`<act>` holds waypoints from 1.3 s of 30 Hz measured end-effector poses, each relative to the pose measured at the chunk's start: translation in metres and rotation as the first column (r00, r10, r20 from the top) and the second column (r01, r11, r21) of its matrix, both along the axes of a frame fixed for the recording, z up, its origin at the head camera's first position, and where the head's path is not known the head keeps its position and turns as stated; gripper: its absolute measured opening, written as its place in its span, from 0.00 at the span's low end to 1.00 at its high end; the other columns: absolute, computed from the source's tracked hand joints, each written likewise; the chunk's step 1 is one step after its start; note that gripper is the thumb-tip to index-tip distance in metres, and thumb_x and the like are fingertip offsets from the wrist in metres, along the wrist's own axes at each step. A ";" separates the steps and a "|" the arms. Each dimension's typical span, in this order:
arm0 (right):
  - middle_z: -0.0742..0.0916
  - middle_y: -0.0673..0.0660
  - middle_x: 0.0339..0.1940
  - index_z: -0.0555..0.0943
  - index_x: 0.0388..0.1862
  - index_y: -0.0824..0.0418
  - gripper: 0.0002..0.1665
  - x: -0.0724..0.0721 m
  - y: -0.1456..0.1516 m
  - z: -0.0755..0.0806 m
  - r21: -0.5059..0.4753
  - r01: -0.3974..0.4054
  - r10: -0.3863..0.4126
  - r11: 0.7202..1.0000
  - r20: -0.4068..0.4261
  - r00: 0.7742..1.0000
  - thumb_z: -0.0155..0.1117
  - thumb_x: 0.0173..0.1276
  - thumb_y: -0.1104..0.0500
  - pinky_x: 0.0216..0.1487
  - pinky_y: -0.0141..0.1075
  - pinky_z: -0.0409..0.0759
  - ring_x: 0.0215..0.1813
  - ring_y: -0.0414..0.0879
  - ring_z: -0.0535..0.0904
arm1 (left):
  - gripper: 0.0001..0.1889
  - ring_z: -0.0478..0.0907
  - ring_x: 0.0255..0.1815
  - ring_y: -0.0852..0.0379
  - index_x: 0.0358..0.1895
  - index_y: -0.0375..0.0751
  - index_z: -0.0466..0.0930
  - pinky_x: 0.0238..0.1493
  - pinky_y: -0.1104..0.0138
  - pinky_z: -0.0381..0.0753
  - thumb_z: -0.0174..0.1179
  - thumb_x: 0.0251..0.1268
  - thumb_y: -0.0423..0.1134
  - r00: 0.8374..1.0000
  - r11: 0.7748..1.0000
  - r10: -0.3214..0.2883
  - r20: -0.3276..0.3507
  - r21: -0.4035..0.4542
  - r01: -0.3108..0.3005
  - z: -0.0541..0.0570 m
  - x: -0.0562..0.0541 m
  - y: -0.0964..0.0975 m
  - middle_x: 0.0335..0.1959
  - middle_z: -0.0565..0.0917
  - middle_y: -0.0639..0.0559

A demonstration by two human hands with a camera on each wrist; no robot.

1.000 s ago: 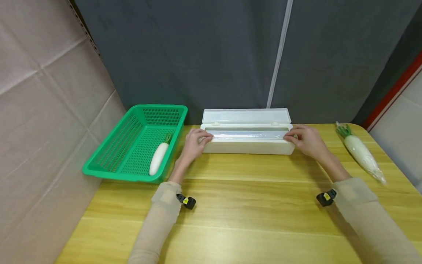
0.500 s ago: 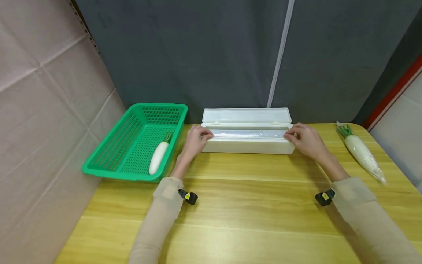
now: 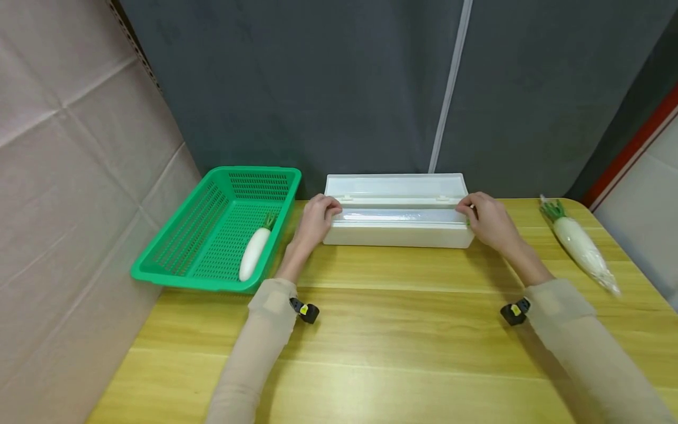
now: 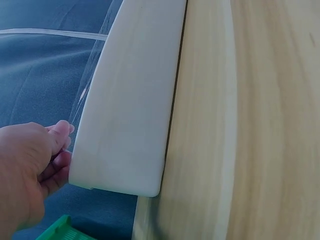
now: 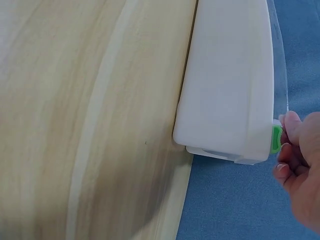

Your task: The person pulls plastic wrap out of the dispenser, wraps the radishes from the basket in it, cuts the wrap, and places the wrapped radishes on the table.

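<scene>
A long white cling film dispenser (image 3: 398,237) stands at the back of the table with its lid (image 3: 394,185) tipped up. Clear cling film (image 3: 397,215) shows inside it. My left hand (image 3: 316,218) pinches the film's edge at the left end, thumb against fingers; in the left wrist view the film (image 4: 84,92) stretches above the box. At the right end my right hand (image 3: 488,219) pinches the other corner, and the film (image 5: 281,55) runs up from it in the right wrist view. A green slider (image 5: 276,139) sits on the box beside the right fingers.
A green plastic basket (image 3: 212,284) stands on the left, holding a white radish (image 3: 254,253) with a leafy top. On the right lies another white radish (image 3: 581,242) wrapped in clear film. A dark curtain (image 3: 318,88) hangs behind the table (image 3: 392,341).
Both hands have risen slightly and moved a little back from the box's front, still pinching the film's edge. The dispenser, basket and radishes stay in place.
</scene>
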State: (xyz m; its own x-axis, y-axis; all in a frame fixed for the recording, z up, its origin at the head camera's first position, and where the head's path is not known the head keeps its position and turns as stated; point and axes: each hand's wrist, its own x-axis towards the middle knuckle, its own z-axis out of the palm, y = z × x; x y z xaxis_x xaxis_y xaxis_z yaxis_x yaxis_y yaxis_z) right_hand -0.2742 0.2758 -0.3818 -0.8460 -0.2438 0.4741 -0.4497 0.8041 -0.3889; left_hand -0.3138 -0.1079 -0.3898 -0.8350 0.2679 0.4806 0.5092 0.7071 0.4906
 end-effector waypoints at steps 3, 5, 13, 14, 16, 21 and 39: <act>0.82 0.68 0.39 0.80 0.41 0.72 0.10 -0.002 -0.002 0.002 -0.002 0.016 -0.016 1.000 0.022 1.000 0.58 0.77 0.64 0.36 0.50 0.75 0.35 0.57 0.76 | 0.07 0.79 0.42 0.47 0.40 0.34 0.85 0.48 0.59 0.80 0.61 0.72 0.35 1.000 1.000 0.012 -0.005 -0.016 -0.012 0.002 -0.002 0.002 0.38 0.82 0.43; 0.82 0.69 0.39 0.79 0.41 0.72 0.09 -0.004 -0.003 0.003 0.002 0.024 -0.024 1.000 0.024 0.999 0.58 0.77 0.64 0.39 0.52 0.77 0.38 0.58 0.77 | 0.07 0.78 0.42 0.47 0.39 0.33 0.84 0.47 0.60 0.80 0.60 0.73 0.35 1.000 0.999 0.021 -0.004 -0.027 -0.021 0.004 -0.003 0.003 0.38 0.81 0.43; 0.80 0.69 0.37 0.76 0.41 0.75 0.06 -0.016 -0.004 0.005 0.033 0.023 -0.022 0.999 -0.034 0.999 0.58 0.75 0.69 0.42 0.54 0.80 0.39 0.61 0.77 | 0.07 0.77 0.42 0.46 0.40 0.31 0.82 0.49 0.62 0.80 0.58 0.74 0.32 0.999 0.996 0.053 -0.005 -0.074 -0.053 0.013 -0.010 0.008 0.38 0.79 0.41; 0.79 0.69 0.37 0.76 0.41 0.75 0.06 -0.018 -0.004 0.006 0.037 0.025 -0.024 0.999 -0.030 0.999 0.58 0.75 0.70 0.42 0.55 0.80 0.39 0.61 0.77 | 0.07 0.76 0.42 0.46 0.40 0.31 0.82 0.49 0.62 0.80 0.58 0.74 0.32 0.998 0.995 0.059 -0.003 -0.079 -0.059 0.015 -0.011 0.009 0.38 0.79 0.41; 0.79 0.70 0.38 0.75 0.42 0.75 0.05 -0.020 -0.004 0.007 0.041 0.032 -0.032 0.999 -0.015 0.999 0.57 0.75 0.71 0.43 0.56 0.80 0.40 0.61 0.76 | 0.06 0.76 0.43 0.46 0.41 0.31 0.81 0.49 0.62 0.80 0.58 0.74 0.32 0.998 0.994 0.068 0.002 -0.088 -0.068 0.019 -0.013 0.010 0.38 0.79 0.41; 0.78 0.70 0.39 0.74 0.42 0.76 0.03 -0.027 -0.004 0.009 0.036 0.051 -0.050 0.998 -0.016 0.999 0.55 0.74 0.73 0.43 0.55 0.78 0.41 0.61 0.75 | 0.05 0.76 0.45 0.46 0.41 0.31 0.80 0.51 0.61 0.79 0.57 0.74 0.30 0.996 0.991 0.087 0.008 -0.107 -0.086 0.027 -0.017 0.014 0.40 0.79 0.40; 0.77 0.71 0.41 0.73 0.43 0.76 0.06 -0.030 -0.004 0.038 -0.017 0.092 -0.093 0.996 -0.068 0.993 0.50 0.78 0.72 0.45 0.57 0.77 0.44 0.65 0.75 | 0.05 0.75 0.48 0.43 0.41 0.30 0.79 0.53 0.60 0.78 0.56 0.75 0.30 0.994 0.993 0.098 -0.047 -0.054 -0.101 0.060 -0.021 0.014 0.42 0.79 0.38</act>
